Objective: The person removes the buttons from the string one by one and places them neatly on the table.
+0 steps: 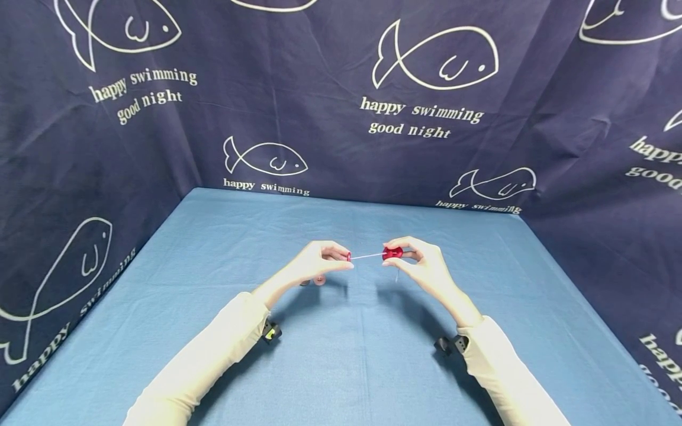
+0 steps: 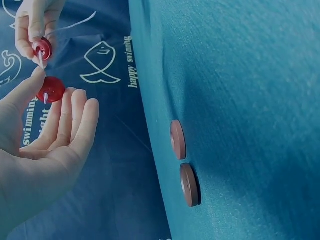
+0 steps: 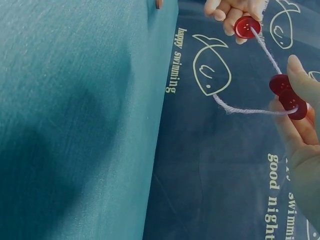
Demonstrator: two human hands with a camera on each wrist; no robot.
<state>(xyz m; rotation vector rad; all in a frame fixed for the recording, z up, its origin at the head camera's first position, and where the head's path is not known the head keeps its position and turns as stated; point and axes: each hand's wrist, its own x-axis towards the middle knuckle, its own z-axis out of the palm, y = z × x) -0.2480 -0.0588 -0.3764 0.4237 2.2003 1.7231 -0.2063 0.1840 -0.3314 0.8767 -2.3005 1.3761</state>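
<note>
Above the table, my left hand [image 1: 315,258] pinches a red button [image 2: 54,89] between thumb and fingers, its other fingers loosely extended. A pale string [image 1: 367,256] passes through this button and stretches across to my right hand [image 1: 426,263]. There, thumb and fingers grip two overlapping red buttons [image 3: 294,106] threaded on the same string. In the right wrist view, the string's loose end [image 3: 235,110] trails out beyond these buttons. Whether the string is knotted at the left button cannot be made out.
On the blue tablecloth [image 1: 341,367], a pink button [image 2: 178,139] and a brown button [image 2: 189,184] lie beside each other under my left hand. Dark blue curtains [image 1: 341,118] with fish drawings enclose the table's back and sides.
</note>
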